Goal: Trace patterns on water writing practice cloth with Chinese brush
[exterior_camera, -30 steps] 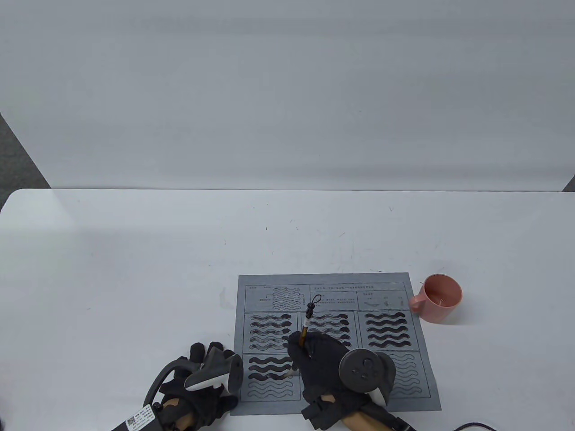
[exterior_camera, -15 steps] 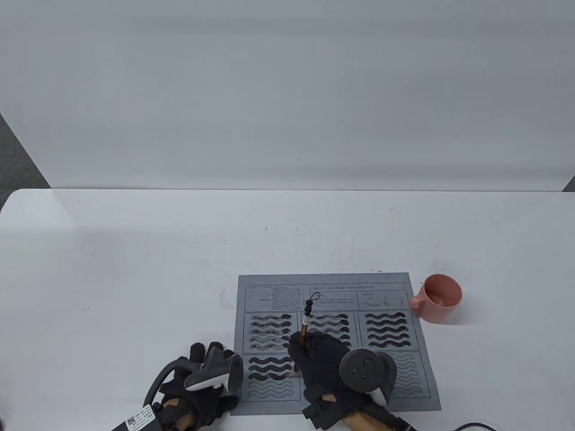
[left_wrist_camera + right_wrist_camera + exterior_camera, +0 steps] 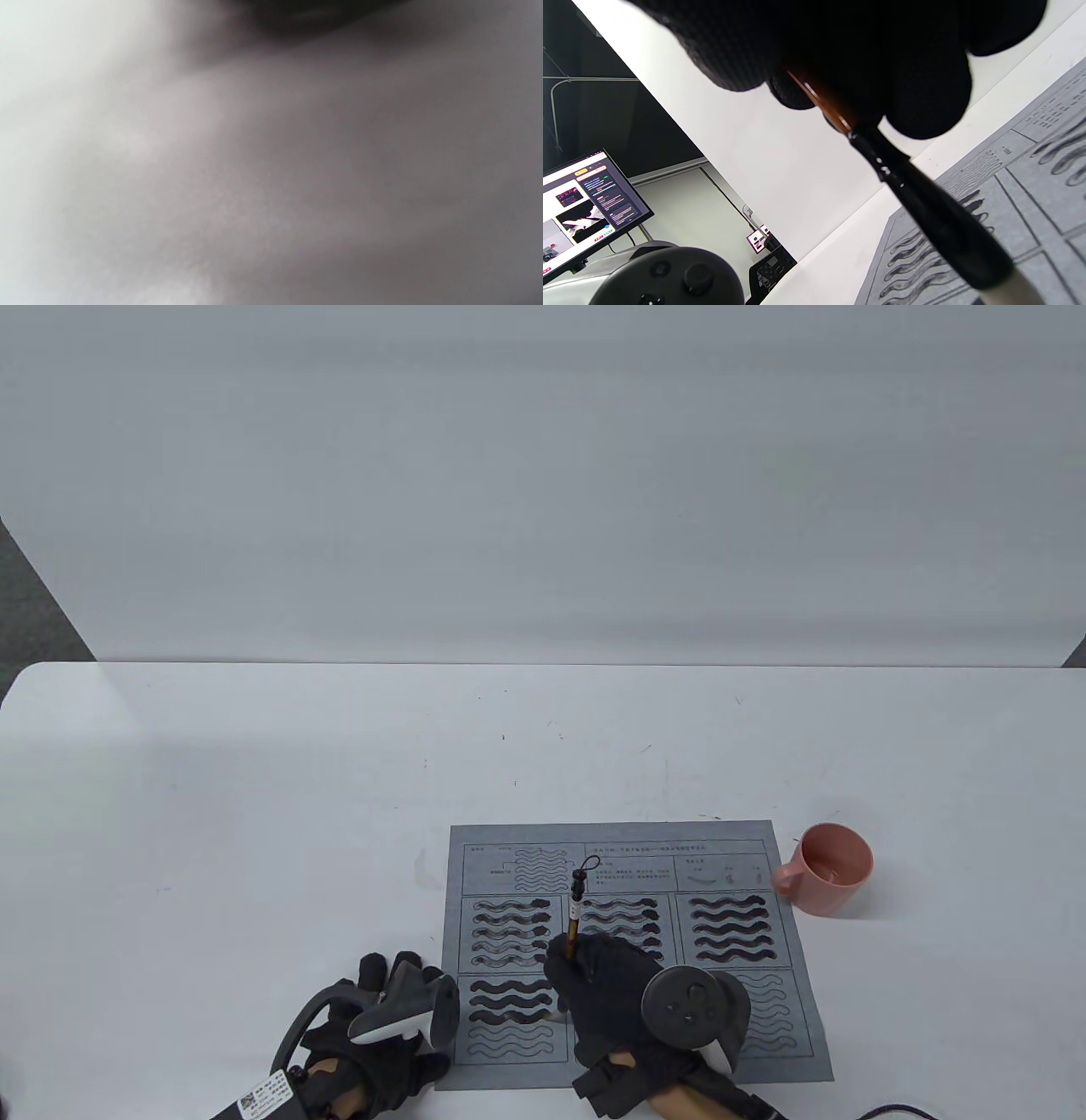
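The grey water writing cloth [image 3: 789, 848] lies flat near the table's front edge, printed with boxes of wavy lines, several filled dark. My right hand [image 3: 607, 993] holds the Chinese brush [image 3: 575, 916] nearly upright; its pale tip [image 3: 556, 1011] touches the lower-left box at its right end. In the right wrist view my fingers [image 3: 916, 84] grip the brown shaft [image 3: 823, 103] above the black ferrule [image 3: 933, 216], over the cloth [image 3: 1031, 203]. My left hand [image 3: 390, 1010] rests on the table at the cloth's lower-left corner. The left wrist view is a grey blur.
A pink mug [image 3: 827, 869] with water stands just right of the cloth's upper right corner. The white table [image 3: 254, 814] stretches back to a white backdrop. A monitor [image 3: 581, 203] shows at the left of the right wrist view.
The brush has tilted a little, its top moving left, and its tip has moved slightly right in the lower-left box. The left hand has not moved.
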Available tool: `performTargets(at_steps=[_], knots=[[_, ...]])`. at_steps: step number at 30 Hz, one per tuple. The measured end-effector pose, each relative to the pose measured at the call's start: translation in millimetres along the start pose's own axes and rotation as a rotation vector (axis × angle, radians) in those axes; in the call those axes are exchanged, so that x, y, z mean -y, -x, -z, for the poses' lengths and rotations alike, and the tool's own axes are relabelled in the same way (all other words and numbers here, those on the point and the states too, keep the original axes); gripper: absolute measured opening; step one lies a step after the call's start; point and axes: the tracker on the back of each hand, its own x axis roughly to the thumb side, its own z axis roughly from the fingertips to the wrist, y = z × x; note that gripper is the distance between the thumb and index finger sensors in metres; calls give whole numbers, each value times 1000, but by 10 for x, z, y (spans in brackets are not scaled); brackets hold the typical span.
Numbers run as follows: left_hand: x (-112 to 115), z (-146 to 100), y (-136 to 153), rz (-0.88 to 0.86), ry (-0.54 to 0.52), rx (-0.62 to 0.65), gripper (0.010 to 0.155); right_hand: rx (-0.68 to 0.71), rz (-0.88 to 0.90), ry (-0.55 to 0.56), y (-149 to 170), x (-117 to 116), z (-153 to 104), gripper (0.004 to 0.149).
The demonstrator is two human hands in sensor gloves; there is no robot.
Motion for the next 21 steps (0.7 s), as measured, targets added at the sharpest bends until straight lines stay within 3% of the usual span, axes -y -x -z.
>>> performTargets(at_steps=[4, 7, 9, 15, 21], knots=[[0, 0, 0, 0, 0, 0, 93, 9, 11, -7, -29, 33, -6, 36], [3, 4, -1, 0, -1, 0, 93, 29, 118, -23, -74, 98, -10, 37], [4, 5, -1, 0, -1, 0, 93, 69, 166, 28, -175, 162, -29, 36], [8, 9, 2, -4, 1, 3, 93, 107, -81, 29, -601, 271, -148, 36], [-1, 19, 8, -7, 9, 8, 93, 5, -112, 9, -805, 211, -285, 34]])
